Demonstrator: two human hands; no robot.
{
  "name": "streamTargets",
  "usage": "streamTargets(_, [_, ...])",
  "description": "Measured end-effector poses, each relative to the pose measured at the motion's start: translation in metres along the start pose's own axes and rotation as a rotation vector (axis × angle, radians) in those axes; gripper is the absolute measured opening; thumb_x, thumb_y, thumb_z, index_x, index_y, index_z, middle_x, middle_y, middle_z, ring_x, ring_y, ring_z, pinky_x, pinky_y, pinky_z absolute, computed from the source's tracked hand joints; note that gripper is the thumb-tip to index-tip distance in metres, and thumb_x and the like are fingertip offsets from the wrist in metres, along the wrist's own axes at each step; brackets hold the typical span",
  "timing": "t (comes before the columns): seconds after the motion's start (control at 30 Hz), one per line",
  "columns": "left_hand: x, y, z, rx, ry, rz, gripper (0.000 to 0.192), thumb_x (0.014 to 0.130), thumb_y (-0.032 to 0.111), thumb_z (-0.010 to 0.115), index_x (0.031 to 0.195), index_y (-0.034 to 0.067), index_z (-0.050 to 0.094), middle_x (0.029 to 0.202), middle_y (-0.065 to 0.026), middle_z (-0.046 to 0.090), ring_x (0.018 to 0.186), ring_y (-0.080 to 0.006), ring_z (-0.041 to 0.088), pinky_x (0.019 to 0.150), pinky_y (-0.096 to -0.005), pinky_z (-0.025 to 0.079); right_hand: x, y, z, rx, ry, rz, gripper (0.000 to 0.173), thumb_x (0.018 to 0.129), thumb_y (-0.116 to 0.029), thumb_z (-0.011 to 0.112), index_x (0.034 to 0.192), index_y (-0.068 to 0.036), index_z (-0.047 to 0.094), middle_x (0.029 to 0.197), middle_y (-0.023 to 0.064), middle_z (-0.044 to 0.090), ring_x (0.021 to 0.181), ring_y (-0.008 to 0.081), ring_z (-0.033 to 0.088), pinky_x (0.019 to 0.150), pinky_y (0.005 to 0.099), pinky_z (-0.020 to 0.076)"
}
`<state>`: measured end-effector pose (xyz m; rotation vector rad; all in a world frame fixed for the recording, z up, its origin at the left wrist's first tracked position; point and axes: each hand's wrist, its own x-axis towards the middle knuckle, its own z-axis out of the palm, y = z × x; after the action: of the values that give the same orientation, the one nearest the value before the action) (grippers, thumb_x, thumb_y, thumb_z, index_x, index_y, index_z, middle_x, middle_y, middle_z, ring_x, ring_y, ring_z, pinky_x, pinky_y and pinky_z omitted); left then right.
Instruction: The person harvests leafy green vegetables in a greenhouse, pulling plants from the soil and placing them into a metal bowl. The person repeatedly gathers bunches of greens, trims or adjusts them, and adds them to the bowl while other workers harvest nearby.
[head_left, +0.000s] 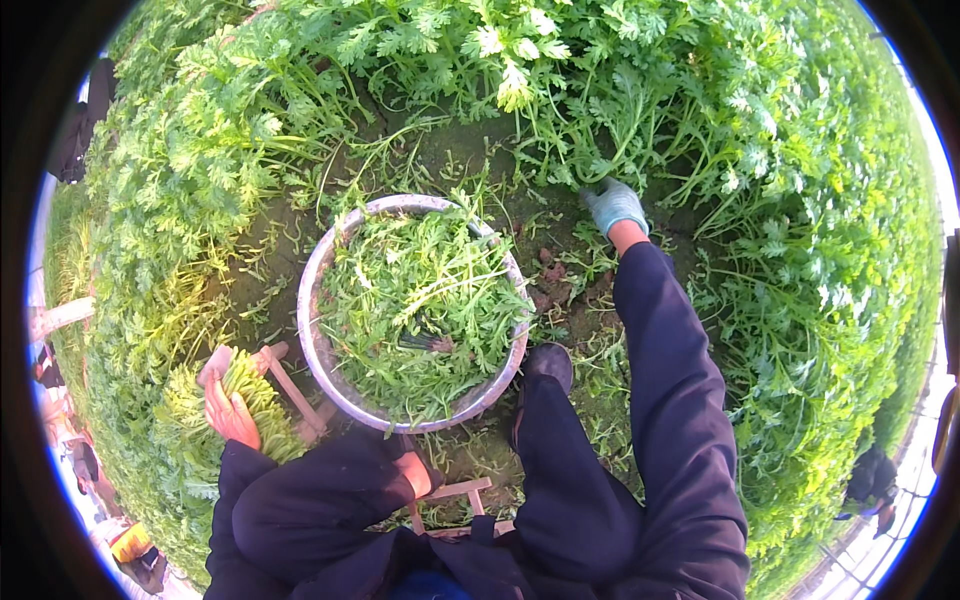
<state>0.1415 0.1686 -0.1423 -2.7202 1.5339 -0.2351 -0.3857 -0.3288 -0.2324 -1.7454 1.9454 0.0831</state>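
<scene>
My bare left hand (231, 414) lies with its fingers stretched out against a bundle of cut leafy greens (259, 401), which rests on a low wooden stand (294, 390). A pinkish flat piece (216, 365) shows at the fingertips. My right hand (616, 208), in a light grey-green work glove, reaches in at the stem bases of the standing leafy greens (637, 112). Its fingertips are partly hidden, and whether they grip a stem is unclear. Between my hands stands a round metal basin (309, 356), heaped with loose leaves and stems (420, 292). Something dark (426, 341) lies among them.
Dense plants (810, 247) surround the bare soil (469, 146) on the far and both lateral sides. Below the basin are my shoe (550, 366) and a small wooden stool frame (459, 491). Another person (871, 480) appears at the far right edge, beyond the plants.
</scene>
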Motion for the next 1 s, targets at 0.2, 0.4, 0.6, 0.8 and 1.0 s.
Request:
streamTargets(0.2, [0.0, 0.001, -0.004, 0.013, -0.017, -0.013, 0.053, 0.099, 0.029, 0.039, 0.148, 0.008, 0.04, 0.148, -0.0133, 0.045, 0.137, -0.0336, 0.039, 0.112, -0.048, 0.024, 0.01, -0.025, 0.015, 0.608, 0.083, -0.094, 0.043, 0.083, -0.025, 0.079, 0.116, 0.0, 0.069, 0.105, 0.0126, 0.073, 0.088, 0.0159, 0.066, 0.084, 0.0283, 0.0506])
streamTargets(0.4, [0.001, 0.005, -0.006, 0.003, -0.001, 0.011, 0.053, 0.099, 0.029, 0.04, 0.147, 0.006, 0.04, 0.146, -0.0139, 0.046, 0.136, -0.0336, 0.04, 0.112, -0.0474, 0.024, 0.023, -0.043, 0.021, 0.614, 0.23, -0.333, 0.043, 0.082, -0.024, 0.08, 0.115, 0.001, 0.068, 0.103, 0.0132, 0.07, 0.09, 0.0203, 0.066, 0.084, 0.0288, 0.0514])
streamTargets(0.6, [0.002, 0.011, -0.011, 0.001, -0.014, 0.009, 0.052, 0.099, 0.028, 0.039, 0.144, 0.002, 0.042, 0.146, -0.0148, 0.046, 0.136, -0.034, 0.04, 0.112, -0.0467, 0.024, 0.032, -0.058, 0.036, 0.288, 0.309, -0.423, 0.045, 0.083, -0.028, 0.077, 0.119, -0.006, 0.065, 0.12, 0.0222, 0.064, 0.104, 0.0385, 0.064, 0.089, 0.0428, 0.0513])
streamTargets(0.8, [0.004, 0.012, -0.012, -0.015, -0.011, 0.028, 0.052, 0.099, 0.028, 0.039, 0.144, 0.001, 0.041, 0.146, -0.0152, 0.046, 0.136, -0.0342, 0.04, 0.112, -0.0462, 0.024, 0.033, -0.071, 0.024, 0.191, 0.276, -0.339, 0.04, 0.094, -0.039, 0.061, 0.117, -0.007, 0.065, 0.114, 0.0227, 0.066, 0.104, 0.0404, 0.063, 0.09, 0.0449, 0.0503])
streamTargets(1.0, [0.003, 0.013, -0.014, -0.017, -0.026, 0.018, 0.052, 0.099, 0.026, 0.04, 0.145, 0.002, 0.04, 0.147, -0.0153, 0.045, 0.137, -0.0343, 0.039, 0.112, -0.0466, 0.024, 0.024, -0.079, 0.008, 0.133, 0.08, -0.002, 0.052, 0.099, -0.046, 0.047, 0.119, -0.001, 0.064, 0.118, 0.0236, 0.065, 0.114, 0.0391, 0.06, 0.097, 0.0451, 0.0468])
